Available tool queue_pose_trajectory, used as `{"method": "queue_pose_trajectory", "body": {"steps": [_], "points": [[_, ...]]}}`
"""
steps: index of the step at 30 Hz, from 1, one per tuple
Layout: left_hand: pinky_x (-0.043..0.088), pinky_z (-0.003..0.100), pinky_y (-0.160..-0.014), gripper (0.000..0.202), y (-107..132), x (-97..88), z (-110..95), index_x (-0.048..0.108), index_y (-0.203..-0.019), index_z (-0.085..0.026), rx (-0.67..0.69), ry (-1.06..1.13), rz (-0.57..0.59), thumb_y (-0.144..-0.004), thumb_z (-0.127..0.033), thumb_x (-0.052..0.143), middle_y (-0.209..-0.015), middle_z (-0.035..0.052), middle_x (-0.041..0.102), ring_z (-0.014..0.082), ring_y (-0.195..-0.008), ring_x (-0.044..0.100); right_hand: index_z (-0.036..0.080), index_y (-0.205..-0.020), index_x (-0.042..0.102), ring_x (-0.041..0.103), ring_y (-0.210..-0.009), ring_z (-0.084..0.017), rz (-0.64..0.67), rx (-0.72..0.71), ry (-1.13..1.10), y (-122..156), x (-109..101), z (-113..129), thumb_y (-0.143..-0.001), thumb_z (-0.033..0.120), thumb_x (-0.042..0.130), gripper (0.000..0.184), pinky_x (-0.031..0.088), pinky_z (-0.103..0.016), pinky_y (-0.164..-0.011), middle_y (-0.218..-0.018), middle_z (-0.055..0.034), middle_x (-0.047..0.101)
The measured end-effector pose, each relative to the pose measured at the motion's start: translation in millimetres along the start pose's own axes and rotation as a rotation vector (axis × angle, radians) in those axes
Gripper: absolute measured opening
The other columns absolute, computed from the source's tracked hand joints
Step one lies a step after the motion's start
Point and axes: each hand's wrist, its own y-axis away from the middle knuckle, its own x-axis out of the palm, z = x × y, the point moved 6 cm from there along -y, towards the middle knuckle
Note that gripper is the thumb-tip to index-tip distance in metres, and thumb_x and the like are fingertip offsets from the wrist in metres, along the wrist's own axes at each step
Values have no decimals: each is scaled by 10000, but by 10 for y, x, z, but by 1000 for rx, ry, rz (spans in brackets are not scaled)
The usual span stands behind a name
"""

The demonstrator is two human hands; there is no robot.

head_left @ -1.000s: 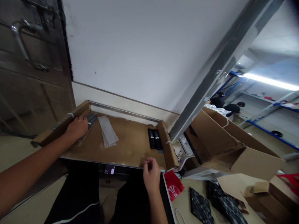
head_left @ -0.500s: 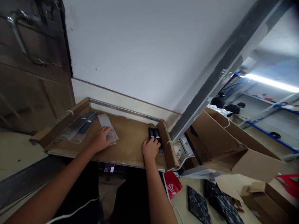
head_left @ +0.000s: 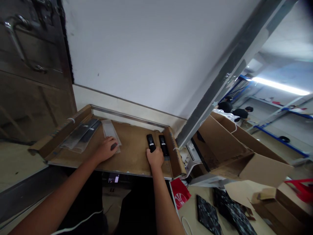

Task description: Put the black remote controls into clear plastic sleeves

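Note:
My right hand is closed on the near end of a black remote on a shallow cardboard tray. A second black remote lies just right of it, by the tray's right wall. My left hand rests with curled fingers on a clear plastic sleeve in the tray's left half. Further left, bagged dark remotes lie against the left wall.
A white wall rises behind the tray, a dark door to the left. Open cardboard boxes stand at the right. A red bag and black patterned boxes lie near my right. Two people crouch far off by blue shelving.
My left hand went from the bagged remotes at the far left to the clear sleeve. My right hand reached forward and pulled one black remote leftward, away from its neighbour.

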Motion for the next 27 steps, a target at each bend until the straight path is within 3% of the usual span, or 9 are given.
{"method": "queue_pose_trajectory", "body": {"steps": [6, 9, 13, 20, 27], "points": [[446, 347, -801, 145, 7, 39, 107, 562, -816, -197, -72, 10, -15, -916, -240, 466, -863, 61, 627, 220, -848, 585, 174, -971, 654, 688, -786, -269, 7, 28, -309, -56, 61, -178, -799, 483, 639, 355, 466, -321, -685, -841, -116, 726], [446, 347, -778, 176, 14, 12, 138, 561, -869, -199, -103, 1, -55, -948, -285, 429, -850, 59, 637, 224, -827, 594, 176, -926, 630, 654, -695, -223, -34, 34, -586, -91, 101, -283, -781, 510, 649, 365, 456, -289, -634, -746, -59, 698], [449, 331, -754, 166, 24, 1, 166, 560, -938, -195, -120, 31, -69, -944, -303, 435, -867, 50, 642, 209, -801, 605, 177, -900, 606, 581, -561, -173, 8, 54, -833, -105, 196, -337, -763, 524, 660, 377, 426, -259, -543, -634, 1, 646], [444, 314, -728, 69, 6, -12, 139, 568, -824, -205, -110, -2, -40, -828, -227, 502, -808, 33, 623, 190, -742, 585, 187, -862, 614, 587, -591, -175, -6, 48, -807, -110, 204, -343, -725, 508, 698, 359, 427, -257, -557, -653, 0, 653], [465, 328, -744, 212, -5, -28, 201, 644, -804, -196, -184, 52, -39, -880, -339, 507, -837, 59, 678, 206, -767, 627, 188, -874, 623, 600, -616, -182, -5, 47, -788, -100, 191, -334, -731, 515, 688, 363, 438, -261, -583, -669, -3, 660]]}}
